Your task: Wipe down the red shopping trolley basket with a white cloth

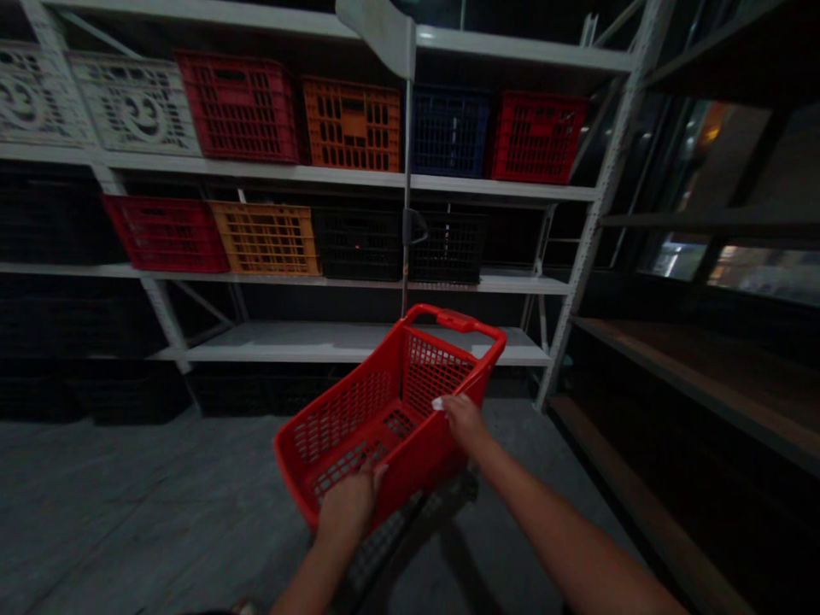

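Observation:
A red plastic shopping cart (423, 457) stands at an angle on the floor, its basket holding nothing that I can see. My left hand (348, 506) grips the near side rim toward the front end, fingers curled over the edge. Farther back along the same rim is my right hand (462, 418), closed with a small white piece of cloth or paper (438, 403) poking out at its fingertips. The cart's handle (456, 321) rises behind it, with no hand on it. A thin pole (407, 145) stands up from the cart's rear, bearing a pale flag-like panel (384, 34) at its top.
White metal shelving (307, 350) spans the back, carrying crates, including a red crate (238, 107), an orange crate (352, 124) and a yellow crate (266, 239). Dark shelves (711, 367) line the right side. Grey concrete floor (147, 504) extends to the left.

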A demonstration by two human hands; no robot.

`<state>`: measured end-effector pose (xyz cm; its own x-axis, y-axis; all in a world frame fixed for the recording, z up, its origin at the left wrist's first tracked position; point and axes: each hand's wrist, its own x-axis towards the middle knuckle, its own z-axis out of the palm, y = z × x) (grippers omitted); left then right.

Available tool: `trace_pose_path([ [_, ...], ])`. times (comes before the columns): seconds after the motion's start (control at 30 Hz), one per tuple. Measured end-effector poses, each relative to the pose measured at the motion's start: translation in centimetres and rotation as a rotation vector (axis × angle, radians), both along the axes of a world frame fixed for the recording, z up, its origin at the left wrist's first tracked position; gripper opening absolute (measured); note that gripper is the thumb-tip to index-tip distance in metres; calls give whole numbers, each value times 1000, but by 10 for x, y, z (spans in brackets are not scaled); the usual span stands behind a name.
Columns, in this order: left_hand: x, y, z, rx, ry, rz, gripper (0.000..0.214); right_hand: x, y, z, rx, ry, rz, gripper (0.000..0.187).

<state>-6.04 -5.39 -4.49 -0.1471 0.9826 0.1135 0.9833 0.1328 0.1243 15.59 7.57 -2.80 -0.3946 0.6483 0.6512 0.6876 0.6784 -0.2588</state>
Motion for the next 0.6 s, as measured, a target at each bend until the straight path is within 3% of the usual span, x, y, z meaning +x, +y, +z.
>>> trace_pose_path([
  [0.13, -5, -1, 0, -13, 0, 26, 57, 15, 16, 10, 16, 31, -104, 31],
  [0.33, -15, -4, 3, -10, 42, 18, 55, -16, -17, -2, 53, -119, 82, 28],
  [0.4, -25, -5, 3, -28, 59, 17, 54, 0, -11, 12, 71, -146, 23, 30],
  [0.53, -53, -6, 1, -55, 80, 11, 56, 68, 21, 55, 85, -60, -208, 27],
  [0.6, -69, -8, -1, -61, 85, -11, 55, 94, 30, 68, 100, -19, -277, 24],
])
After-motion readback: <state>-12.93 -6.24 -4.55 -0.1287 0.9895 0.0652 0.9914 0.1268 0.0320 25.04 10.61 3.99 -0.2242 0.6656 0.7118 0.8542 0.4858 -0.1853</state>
